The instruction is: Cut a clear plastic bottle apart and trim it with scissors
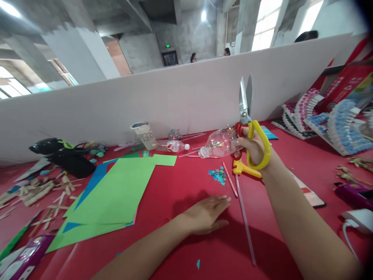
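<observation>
My right hand (254,148) is closed on a pair of scissors (244,114) with yellow and red handles. The blades point up and stand slightly apart. A clear plastic bottle (217,142) lies just behind that hand; whether they touch I cannot tell. Below it, a yellow glue gun (246,169) rests beside a long translucent stick (246,223). My left hand (204,214) is held low over the red table (163,206), holding nothing, its fingers stretched out and thumb apart. Small blue star sequins (218,176) and a thin pink striped stick (229,179) lie beyond its fingertips.
Green paper sheets (119,190) lie left, with wooden sticks (55,194) and a black bottle (70,159) further out. A white cup (145,136) and a smaller bottle (175,146) stand or lie near the white partition (175,101). Right are a phone (310,194) and decorated cards (344,128).
</observation>
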{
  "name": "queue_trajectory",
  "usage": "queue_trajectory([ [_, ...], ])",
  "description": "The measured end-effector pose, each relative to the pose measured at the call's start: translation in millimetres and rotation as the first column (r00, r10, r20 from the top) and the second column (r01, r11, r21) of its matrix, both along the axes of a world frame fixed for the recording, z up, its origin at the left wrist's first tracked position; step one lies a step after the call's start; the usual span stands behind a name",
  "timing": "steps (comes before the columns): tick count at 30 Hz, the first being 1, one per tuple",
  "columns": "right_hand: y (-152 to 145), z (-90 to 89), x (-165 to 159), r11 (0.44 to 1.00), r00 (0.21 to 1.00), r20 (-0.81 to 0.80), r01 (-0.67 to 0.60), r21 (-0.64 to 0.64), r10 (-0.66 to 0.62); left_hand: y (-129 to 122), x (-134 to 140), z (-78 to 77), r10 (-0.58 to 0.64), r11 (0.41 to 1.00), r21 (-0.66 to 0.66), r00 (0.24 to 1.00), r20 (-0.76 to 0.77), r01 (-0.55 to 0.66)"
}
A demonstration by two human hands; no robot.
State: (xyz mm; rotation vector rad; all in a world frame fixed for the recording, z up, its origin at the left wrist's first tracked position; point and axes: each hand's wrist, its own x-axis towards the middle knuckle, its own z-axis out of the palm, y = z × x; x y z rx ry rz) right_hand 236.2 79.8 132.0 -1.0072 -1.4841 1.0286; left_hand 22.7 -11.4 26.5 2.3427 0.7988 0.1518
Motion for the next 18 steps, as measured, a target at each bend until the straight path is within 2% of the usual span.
queue_trajectory([
  [4, 0.7, -4.5, 2.1, 0.999, 1.000, -0.003, -0.020, 0.027, 0.021, -19.2, -47.3, 6.1, 0.193, 0.976, -0.114, 0.979, 0.071, -0.184],
  [5, 1.4, -5.4, 2.2, 0.999, 1.000, -0.006, -0.026, 0.029, 0.026, -24.6, -63.1, 7.8, 0.314, 0.932, -0.235, 0.938, 0.147, -0.276],
  [6, 2.1, -5.9, 1.6, 0.999, 0.999, -0.010, -0.033, 0.031, 0.033, -28.7, -78.3, 9.3, 0.389, 0.901, -0.272, 0.906, 0.166, -0.338],
  [9, 2.1, -5.2, -3.9, 0.997, 0.998, -0.025, -0.063, 0.036, 0.064, -28.3, -111.2, 11.5, 0.561, 0.813, -0.315, 0.804, 0.195, -0.491],
  [11, -0.3, -4.2, -9.7, 0.995, 0.995, -0.036, -0.087, 0.042, 0.088, -18.9, -118.2, 10.8, 0.631, 0.766, -0.336, 0.739, 0.235, -0.548],
  [13, -4.3, -3.9, -15.1, 0.993, 0.993, -0.038, -0.107, 0.048, 0.108, -9.4, -116.2, 9.0, 0.645, 0.752, -0.383, 0.718, 0.261, -0.536],
  [14, -6.6, -4.2, -17.2, 0.992, 0.993, -0.034, -0.114, 0.051, 0.116, -7.0, -114.2, 8.1, 0.631, 0.755, -0.424, 0.732, 0.257, -0.501],
  [16, -10.7, -5.4, -19.6, 0.990, 0.991, -0.022, -0.130, 0.055, 0.131, -9.2, -114.2, 7.4, 0.574, 0.755, -0.522, 0.784, 0.236, -0.396],
  [18, -13.2, -7.4, -20.6, 0.987, 0.988, -0.010, -0.152, 0.054, 0.152, -19.1, -124.6, 9.4, 0.475, 0.732, -0.631, 0.857, 0.201, -0.257],
])
